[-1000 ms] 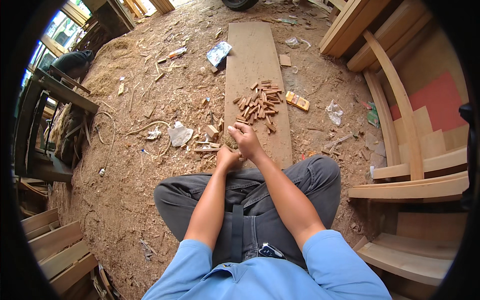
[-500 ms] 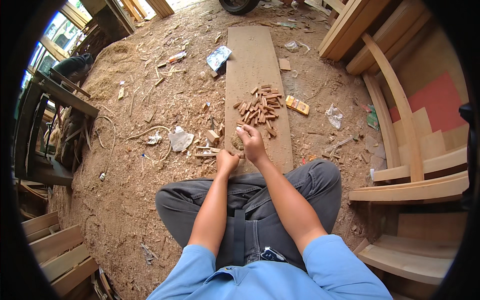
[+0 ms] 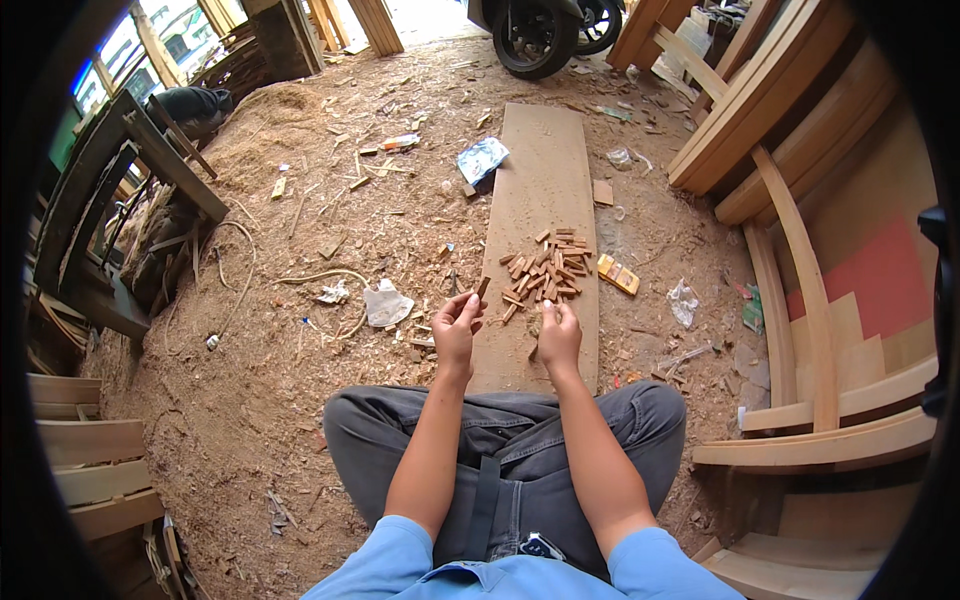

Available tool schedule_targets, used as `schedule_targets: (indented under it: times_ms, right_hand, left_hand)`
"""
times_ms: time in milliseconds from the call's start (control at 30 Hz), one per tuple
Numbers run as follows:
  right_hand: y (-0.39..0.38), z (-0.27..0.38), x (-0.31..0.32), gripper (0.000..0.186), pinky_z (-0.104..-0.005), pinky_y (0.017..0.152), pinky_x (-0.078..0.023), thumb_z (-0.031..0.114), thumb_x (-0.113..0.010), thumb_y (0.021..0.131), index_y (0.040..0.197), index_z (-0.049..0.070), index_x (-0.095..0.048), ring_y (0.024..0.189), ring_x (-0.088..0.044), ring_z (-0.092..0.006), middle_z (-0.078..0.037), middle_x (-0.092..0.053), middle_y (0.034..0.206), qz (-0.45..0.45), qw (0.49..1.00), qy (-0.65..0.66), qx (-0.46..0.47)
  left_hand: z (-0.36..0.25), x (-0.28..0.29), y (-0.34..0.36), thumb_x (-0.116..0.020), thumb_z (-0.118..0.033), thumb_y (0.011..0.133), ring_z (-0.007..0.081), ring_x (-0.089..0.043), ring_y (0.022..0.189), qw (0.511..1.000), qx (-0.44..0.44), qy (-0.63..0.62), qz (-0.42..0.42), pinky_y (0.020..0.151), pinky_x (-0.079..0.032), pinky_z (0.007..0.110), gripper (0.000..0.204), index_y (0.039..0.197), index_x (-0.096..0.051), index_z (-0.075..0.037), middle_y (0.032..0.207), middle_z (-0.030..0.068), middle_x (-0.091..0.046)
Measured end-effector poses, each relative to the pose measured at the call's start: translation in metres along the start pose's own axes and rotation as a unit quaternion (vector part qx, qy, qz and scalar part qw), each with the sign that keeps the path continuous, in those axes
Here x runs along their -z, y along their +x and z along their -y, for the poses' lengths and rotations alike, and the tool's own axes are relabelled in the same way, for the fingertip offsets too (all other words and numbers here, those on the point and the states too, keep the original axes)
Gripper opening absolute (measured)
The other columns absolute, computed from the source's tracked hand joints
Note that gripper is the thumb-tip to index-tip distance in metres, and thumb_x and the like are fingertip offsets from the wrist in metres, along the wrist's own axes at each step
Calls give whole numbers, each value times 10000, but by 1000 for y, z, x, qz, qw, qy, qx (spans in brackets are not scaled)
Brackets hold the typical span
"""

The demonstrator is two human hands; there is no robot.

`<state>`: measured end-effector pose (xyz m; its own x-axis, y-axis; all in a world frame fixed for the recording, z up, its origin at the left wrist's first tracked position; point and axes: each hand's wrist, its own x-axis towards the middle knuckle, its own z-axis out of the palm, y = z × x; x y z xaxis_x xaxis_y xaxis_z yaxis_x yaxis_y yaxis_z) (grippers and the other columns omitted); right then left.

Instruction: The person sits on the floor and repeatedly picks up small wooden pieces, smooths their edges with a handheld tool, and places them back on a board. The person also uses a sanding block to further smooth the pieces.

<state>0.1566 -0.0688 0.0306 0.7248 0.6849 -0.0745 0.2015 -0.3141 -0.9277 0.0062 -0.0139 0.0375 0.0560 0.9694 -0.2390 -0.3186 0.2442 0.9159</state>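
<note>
My left hand [image 3: 456, 332] is closed in a pinch on a small wooden block [image 3: 484, 288], which sticks up from the fingertips over the board's left edge. My right hand [image 3: 558, 335] is closed too, its thumb and fingertips together just below a heap. A small brown edge shows beside its palm, too little to name. That heap of small wooden blocks [image 3: 545, 268], several lying crosswise on one another, rests on a long flat board [image 3: 543, 150]. The board runs away from my crossed legs.
A yellow packet [image 3: 618, 274] lies right of the board, a blue-and-white packet [image 3: 482, 160] at its left edge. Sawdust and scraps cover the ground. Wooden frames [image 3: 815, 300] stand at right, dark timber [image 3: 130, 220] at left. A motorbike wheel [image 3: 536, 38] stands at the far end.
My hands have moved apart; the left is raised with a wooden block pointing up, and the right has gone to the heap's near side. The view has tilted upward.
</note>
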Motion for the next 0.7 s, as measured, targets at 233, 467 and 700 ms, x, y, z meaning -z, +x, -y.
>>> schedule_targets:
  times_ms: [233, 467, 700]
  right_hand:
    - [13, 1, 68, 306, -417, 645, -550, 229, -560, 909, 1004, -45, -661, 701, -696, -316, -195, -716, 839, 191, 958, -156, -148]
    - [-3, -13, 72, 332, -354, 756, -535, 149, -659, 677, 968, 7, -728, 825, -696, -257, -142, -733, 888, 414, 818, -391, -75]
    - [0, -3, 71, 372, -366, 732, -554, 48, -677, 803, 1160, -29, -608, 814, -692, -248, -142, -691, 915, 422, 882, -107, -182]
  left_hand:
    - [-35, -2, -18, -653, -176, 943, 83, -638, 883, 986, 54, -143, 67, 770, -503, 263, 154, 1088, -625, -129, 970, 2, -707]
    - [-49, -1, -25, -713, -129, 897, 86, -632, 923, 980, 21, -150, 127, 779, -493, 261, 219, 1088, -606, -138, 1046, 16, -700]
    - [-61, -1, -30, -729, -110, 889, 63, -624, 883, 983, -24, -134, 121, 759, -489, 216, 251, 1110, -627, -47, 1000, 20, -694]
